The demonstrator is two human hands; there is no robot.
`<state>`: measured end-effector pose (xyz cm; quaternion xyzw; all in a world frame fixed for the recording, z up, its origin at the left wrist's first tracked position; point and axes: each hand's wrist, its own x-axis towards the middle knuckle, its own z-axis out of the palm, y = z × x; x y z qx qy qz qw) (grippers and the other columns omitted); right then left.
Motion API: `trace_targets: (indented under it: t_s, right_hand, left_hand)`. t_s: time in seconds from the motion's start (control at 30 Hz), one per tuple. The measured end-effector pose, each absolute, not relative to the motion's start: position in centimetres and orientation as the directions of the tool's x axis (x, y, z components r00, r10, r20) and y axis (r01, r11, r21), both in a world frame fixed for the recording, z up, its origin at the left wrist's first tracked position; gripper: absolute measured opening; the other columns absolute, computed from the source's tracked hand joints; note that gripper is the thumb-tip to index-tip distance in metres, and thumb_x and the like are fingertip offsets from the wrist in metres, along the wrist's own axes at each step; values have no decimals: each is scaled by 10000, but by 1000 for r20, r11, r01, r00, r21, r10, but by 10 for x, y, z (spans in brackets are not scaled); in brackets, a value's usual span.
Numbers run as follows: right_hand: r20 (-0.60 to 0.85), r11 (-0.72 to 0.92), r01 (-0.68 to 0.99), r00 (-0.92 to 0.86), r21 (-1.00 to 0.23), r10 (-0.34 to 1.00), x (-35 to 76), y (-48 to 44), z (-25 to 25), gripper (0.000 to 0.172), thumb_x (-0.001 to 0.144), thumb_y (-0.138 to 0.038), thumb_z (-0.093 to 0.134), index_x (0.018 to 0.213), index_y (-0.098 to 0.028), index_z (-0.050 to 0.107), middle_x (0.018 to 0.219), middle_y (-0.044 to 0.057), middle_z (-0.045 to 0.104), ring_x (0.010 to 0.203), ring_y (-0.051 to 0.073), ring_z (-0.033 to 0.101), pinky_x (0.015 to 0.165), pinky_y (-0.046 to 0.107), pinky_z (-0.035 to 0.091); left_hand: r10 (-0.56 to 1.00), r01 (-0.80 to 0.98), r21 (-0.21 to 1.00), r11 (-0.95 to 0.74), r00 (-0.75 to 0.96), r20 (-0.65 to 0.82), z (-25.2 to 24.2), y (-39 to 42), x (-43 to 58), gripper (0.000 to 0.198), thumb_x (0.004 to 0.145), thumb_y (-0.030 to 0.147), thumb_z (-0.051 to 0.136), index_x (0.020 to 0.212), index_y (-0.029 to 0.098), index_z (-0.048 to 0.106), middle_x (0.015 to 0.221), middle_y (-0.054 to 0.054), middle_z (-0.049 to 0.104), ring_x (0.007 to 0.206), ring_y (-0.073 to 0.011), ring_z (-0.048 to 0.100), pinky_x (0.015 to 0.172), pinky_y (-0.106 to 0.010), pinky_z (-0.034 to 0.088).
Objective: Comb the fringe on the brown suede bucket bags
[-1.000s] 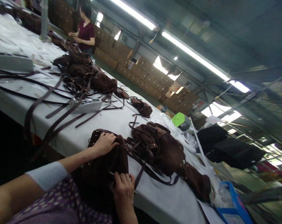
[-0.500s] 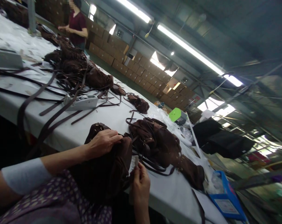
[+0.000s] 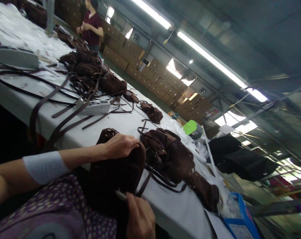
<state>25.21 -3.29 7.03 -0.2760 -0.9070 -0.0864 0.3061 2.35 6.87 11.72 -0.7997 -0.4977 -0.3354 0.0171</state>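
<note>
A dark brown bag [image 3: 138, 162] is held upright in front of my body at the table edge. My left hand [image 3: 122, 145] is closed on its top edge, with metal fittings [image 3: 108, 130] showing beyond the wrist. Low against the bag's near side, my right hand [image 3: 141, 215] pinches a small pale object [image 3: 120, 195], too blurred to name. Just beyond, on the white table, lies another brown bag [image 3: 175, 156] with gold-coloured eyelets and loose straps. The lower part of the held bag is lost in shadow.
A heap of brown bags [image 3: 87, 68] and long straps [image 3: 63, 127] covers the table's left, around a grey metal device [image 3: 95, 108]. A blue bin [image 3: 240, 215] stands at right. Cartons [image 3: 162, 88] line the back; a person [image 3: 93, 28] stands across the table.
My right hand has moved down and left, carrying the pale object from the bag's right edge to its near side. My left hand keeps its hold. The bag has turned slightly.
</note>
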Motion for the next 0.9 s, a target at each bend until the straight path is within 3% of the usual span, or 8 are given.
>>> trace_targets:
  t_s: [0.13,0.27,0.37,0.57,0.67,0.73,0.8,0.9]
  right_hand:
    - [682,717,695,-547,48,485,263,-8,114,394,949,-73,379,1334,-130,442,853,65,628,746,167,581,688,278,452]
    - [515,596,719,-685,359,516,255,15,122,436,917,-41,370,1332,-127,471,741,51,578,656,191,530,608,322,400]
    - [374,584,672,-740,456,559,252,23,113,455,878,-30,428,1312,-144,502,732,50,568,651,199,522,597,335,382]
    - [143,689,629,-767,360,625,258,15,78,479,842,-64,513,1291,-231,507,805,40,617,702,196,575,635,319,422]
    - [62,762,583,-804,282,592,260,-11,14,276,802,-162,600,1039,-301,626,725,2,630,639,196,595,566,294,436]
    - [171,794,542,-840,274,515,262,-32,-37,51,776,-267,639,820,-291,645,567,-23,587,482,187,541,476,284,415]
    - [305,826,500,-854,259,421,267,-46,-72,102,764,-342,630,673,-297,620,442,-48,507,372,163,454,407,266,372]
    - [388,817,531,-818,224,425,281,-40,-57,204,841,-229,499,921,-303,671,521,-30,539,419,160,476,436,269,392]
  left_hand:
    - [784,791,297,-534,332,524,139,70,35,312,949,399,406,895,173,615,812,-56,686,739,-220,656,592,-277,397]
    - [827,777,350,-523,363,430,144,80,48,465,867,600,461,963,194,669,747,-71,706,729,-252,667,567,-274,382]
    - [821,743,373,-555,418,390,134,91,53,379,895,499,466,877,224,725,781,-67,724,730,-221,663,563,-257,360]
    - [853,593,613,-522,352,386,116,122,55,246,833,347,571,802,186,755,688,-32,705,630,-150,608,539,-227,342]
    - [890,518,724,-455,234,392,118,140,48,302,840,366,557,783,142,751,636,-22,675,597,-136,577,536,-218,352]
    - [895,499,745,-443,190,405,122,150,40,332,846,391,547,808,134,754,657,-23,684,609,-140,577,549,-219,363]
    - [890,504,737,-451,192,413,125,154,35,322,845,397,553,861,150,759,713,-26,709,632,-144,588,574,-221,378]
    - [873,539,689,-485,251,419,128,151,34,317,845,431,561,904,193,762,792,-32,732,679,-153,614,614,-225,394]
